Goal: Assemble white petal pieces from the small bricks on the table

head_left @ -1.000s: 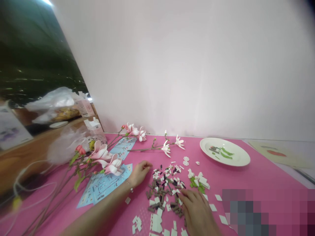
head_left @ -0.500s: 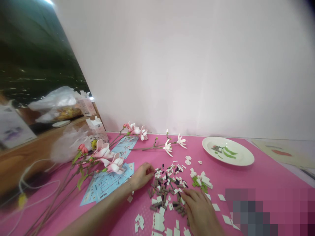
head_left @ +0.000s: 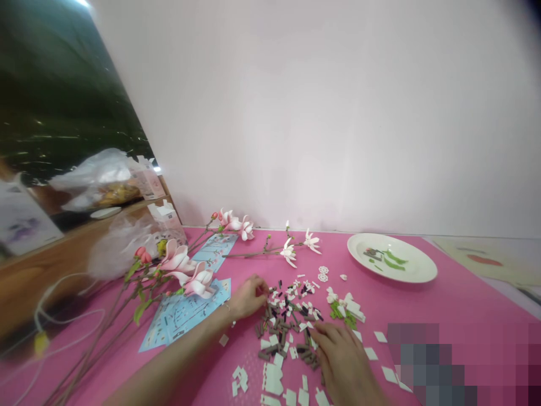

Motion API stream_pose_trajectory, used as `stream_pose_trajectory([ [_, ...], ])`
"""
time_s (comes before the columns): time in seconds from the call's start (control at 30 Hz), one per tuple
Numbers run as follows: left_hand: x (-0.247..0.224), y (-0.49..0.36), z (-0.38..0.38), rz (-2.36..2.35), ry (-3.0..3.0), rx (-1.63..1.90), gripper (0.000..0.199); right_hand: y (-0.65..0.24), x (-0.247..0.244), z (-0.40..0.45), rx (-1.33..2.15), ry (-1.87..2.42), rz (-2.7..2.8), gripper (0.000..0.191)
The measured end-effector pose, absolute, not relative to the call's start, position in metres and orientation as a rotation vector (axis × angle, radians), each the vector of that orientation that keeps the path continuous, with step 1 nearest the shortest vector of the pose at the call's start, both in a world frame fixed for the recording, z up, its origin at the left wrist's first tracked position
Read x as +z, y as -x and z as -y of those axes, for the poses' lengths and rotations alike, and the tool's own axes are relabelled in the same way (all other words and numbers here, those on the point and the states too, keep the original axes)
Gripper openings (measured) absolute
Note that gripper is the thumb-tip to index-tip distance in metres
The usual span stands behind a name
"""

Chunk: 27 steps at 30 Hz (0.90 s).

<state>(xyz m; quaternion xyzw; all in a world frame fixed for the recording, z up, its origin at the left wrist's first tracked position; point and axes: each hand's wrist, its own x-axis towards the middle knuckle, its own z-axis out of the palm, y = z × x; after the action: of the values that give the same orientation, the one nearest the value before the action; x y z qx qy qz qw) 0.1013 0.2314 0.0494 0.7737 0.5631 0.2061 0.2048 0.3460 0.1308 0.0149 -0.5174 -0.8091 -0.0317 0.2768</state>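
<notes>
Here, left hand (head_left: 249, 298) curled, right hand (head_left: 341, 356) outstretched, at loose pieces (head_left: 279, 325), grip unclear, blue sheets (head_left: 188, 317), print illegible

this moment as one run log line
left hand: curled beside loose pieces, grip unclear | right hand: at their right edge | white plate: holds green parts | blue sheets: left of pieces

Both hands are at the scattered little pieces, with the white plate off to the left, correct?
Not quite: the head view shows the white plate off to the right. The left hand and right hand are at the scattered little pieces.
</notes>
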Motion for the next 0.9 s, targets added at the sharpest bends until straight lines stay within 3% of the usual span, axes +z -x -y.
stream_pose_trajectory([
  [0.23, 0.046, -0.104, -0.247, -1.644, -2.183, 0.534, 0.017, -0.346, 0.037, -0.127, 0.299, 1.336, 1.948, 0.03],
  [0.4, 0.052, -0.109, -0.244, -1.674, -2.134, 0.519, 0.023, -0.359, 0.064, -0.123, 0.672, 1.317, 1.215, 0.028],
  [0.6, 0.059, -0.104, -0.24, -1.65, -2.077, 0.598, 0.02, -0.371, 0.078, -0.128, 0.734, 1.073, 0.491, 0.027],
  [0.73, 0.066, -0.122, -0.227, -1.536, -2.133, 0.671, 0.022, -0.371, 0.078, -0.128, 0.723, 1.013, 0.421, 0.026],
  [0.9, 0.066, -0.192, -0.174, -1.181, -2.319, 0.609, 0.01, -0.376, 0.072, -0.13, 0.657, 0.955, 0.386, 0.025],
])
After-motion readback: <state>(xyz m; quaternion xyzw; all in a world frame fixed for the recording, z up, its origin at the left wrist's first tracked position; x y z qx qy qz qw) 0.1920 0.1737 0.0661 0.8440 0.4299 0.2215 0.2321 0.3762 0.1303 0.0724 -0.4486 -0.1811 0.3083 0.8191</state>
